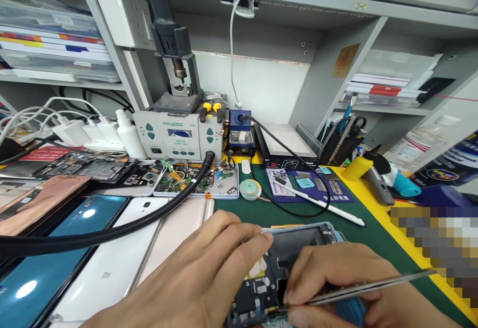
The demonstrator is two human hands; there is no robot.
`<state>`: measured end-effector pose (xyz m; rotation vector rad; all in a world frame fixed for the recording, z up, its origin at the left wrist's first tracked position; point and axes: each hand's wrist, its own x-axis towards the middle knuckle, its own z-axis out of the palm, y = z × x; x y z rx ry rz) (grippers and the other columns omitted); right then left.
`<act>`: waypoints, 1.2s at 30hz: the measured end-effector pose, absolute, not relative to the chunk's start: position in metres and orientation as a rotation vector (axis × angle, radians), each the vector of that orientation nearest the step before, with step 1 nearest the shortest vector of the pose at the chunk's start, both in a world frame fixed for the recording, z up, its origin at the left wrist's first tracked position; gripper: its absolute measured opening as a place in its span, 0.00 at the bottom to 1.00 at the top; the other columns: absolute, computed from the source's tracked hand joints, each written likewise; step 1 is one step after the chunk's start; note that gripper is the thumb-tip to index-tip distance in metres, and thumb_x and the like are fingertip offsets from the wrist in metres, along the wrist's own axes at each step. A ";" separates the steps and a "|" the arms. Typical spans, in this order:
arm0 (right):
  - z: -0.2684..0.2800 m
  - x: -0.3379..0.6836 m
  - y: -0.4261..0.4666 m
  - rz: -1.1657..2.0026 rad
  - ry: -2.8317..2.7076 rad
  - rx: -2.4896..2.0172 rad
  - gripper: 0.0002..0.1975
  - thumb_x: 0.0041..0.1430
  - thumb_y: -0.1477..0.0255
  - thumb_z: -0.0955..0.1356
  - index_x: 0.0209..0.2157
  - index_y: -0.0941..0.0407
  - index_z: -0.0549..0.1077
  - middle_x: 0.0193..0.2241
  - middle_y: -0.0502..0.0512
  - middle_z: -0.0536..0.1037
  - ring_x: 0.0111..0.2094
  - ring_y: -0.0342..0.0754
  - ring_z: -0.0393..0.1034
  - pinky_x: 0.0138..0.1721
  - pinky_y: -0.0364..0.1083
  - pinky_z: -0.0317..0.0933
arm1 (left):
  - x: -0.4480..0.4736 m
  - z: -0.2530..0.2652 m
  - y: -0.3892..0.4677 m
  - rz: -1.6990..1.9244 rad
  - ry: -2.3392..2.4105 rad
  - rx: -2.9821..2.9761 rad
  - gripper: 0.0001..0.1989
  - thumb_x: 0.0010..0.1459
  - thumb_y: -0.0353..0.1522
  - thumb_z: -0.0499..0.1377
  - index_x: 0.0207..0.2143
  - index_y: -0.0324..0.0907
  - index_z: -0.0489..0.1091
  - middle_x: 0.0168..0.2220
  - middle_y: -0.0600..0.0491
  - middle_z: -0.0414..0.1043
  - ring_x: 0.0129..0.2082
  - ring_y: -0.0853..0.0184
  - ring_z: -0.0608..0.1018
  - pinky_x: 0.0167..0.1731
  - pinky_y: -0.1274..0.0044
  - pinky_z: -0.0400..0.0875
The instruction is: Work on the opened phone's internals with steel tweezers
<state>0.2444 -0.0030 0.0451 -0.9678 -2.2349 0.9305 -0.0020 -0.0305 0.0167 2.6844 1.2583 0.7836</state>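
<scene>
An opened phone (261, 288) lies low in the middle, its inner boards and empty battery bay exposed. My left hand (201, 268) rests across its left side, fingers stretched out and fingertips over the upper part; the thumb is hidden. In my right hand (336, 278), slim metal tweezers (377, 284) are pinched between thumb and fingers. Their tip meets the lower inside of the phone near a small gold-coloured connector, partly covered by my fingers. Blue material (351, 310) shows under my right hand.
Several phones, including a blue one (74, 233) and a white one (108, 268), lie at left beneath a thick black hose (149, 226). Behind are a tray of circuit parts (197, 196), a soldering station (179, 136), a solder wick reel (250, 189) and a white brush (324, 203).
</scene>
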 end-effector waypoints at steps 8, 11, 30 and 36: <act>0.047 0.242 -0.002 0.963 -2.236 -0.919 0.05 0.58 0.75 0.76 0.32 0.50 0.81 0.30 0.47 0.86 0.31 0.45 0.81 0.36 0.39 0.72 | 0.003 0.025 -0.021 0.801 1.285 2.671 0.37 0.57 0.39 0.67 0.67 0.52 0.60 0.57 0.49 0.74 0.59 0.53 0.73 0.59 0.65 0.72; 0.049 0.244 -0.002 1.031 -2.244 -0.920 0.05 0.59 0.75 0.75 0.32 0.50 0.82 0.30 0.47 0.86 0.32 0.45 0.81 0.37 0.40 0.71 | -0.001 0.014 -0.027 0.791 1.258 2.688 0.39 0.56 0.36 0.67 0.68 0.51 0.57 0.59 0.50 0.72 0.61 0.54 0.72 0.61 0.66 0.70; 0.041 0.250 -0.003 1.094 -2.249 -1.327 0.06 0.65 0.62 0.71 0.35 0.48 0.78 0.33 0.48 0.81 0.37 0.49 0.77 0.31 0.42 0.67 | -0.012 0.009 -0.027 0.597 1.145 2.812 0.38 0.61 0.31 0.63 0.69 0.49 0.50 0.67 0.55 0.64 0.68 0.60 0.62 0.67 0.69 0.61; 0.043 0.246 -0.003 1.054 -2.269 -1.299 0.05 0.64 0.66 0.72 0.33 0.50 0.78 0.32 0.48 0.81 0.34 0.48 0.77 0.32 0.43 0.67 | -0.011 0.012 -0.028 0.644 1.170 2.764 0.36 0.62 0.32 0.62 0.68 0.50 0.52 0.66 0.55 0.65 0.67 0.60 0.64 0.66 0.70 0.63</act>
